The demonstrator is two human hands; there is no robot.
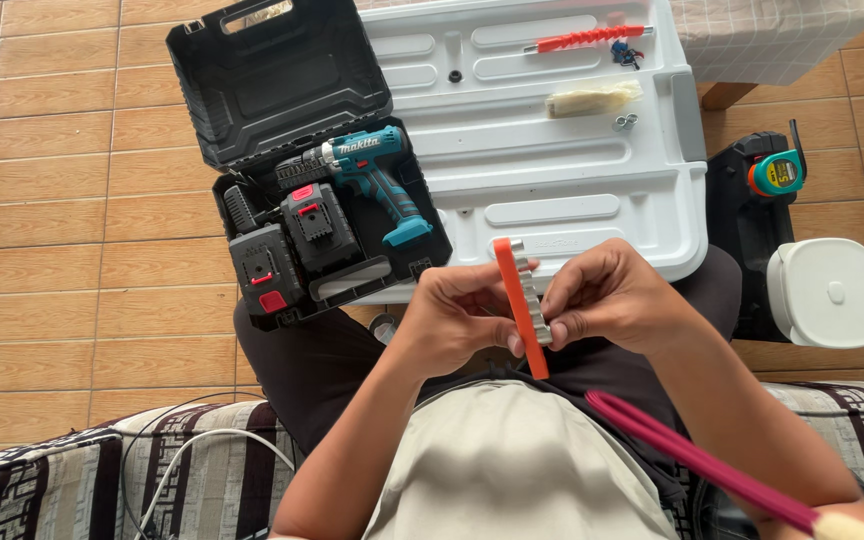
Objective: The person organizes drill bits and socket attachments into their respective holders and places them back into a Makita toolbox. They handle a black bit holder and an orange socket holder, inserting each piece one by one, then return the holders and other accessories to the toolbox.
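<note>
both hands on an orange bit holder

the left hand (pixel 457 315) and right hand (pixel 607 295) meet at the picture's centre, over the person's lap. between them stands an orange bit holder (pixel 520 300), tilted a little, with silver bits along its right edge. the left fingers are closed on the strip's left side; the right fingers (pixel 562 322) pinch the bits near its lower half. at 10 o'clock from the hands an open black case (pixel 272 80) lies on the tiled floor (pixel 52 200), holding a teal drill (pixel 377 175) and batteries (pixel 292 250). at 12 o'clock lies a white panel (pixel 552 170) with a red tool (pixel 587 38) on it. at 3 o'clock sits a white tub (pixel 829 292).
</note>
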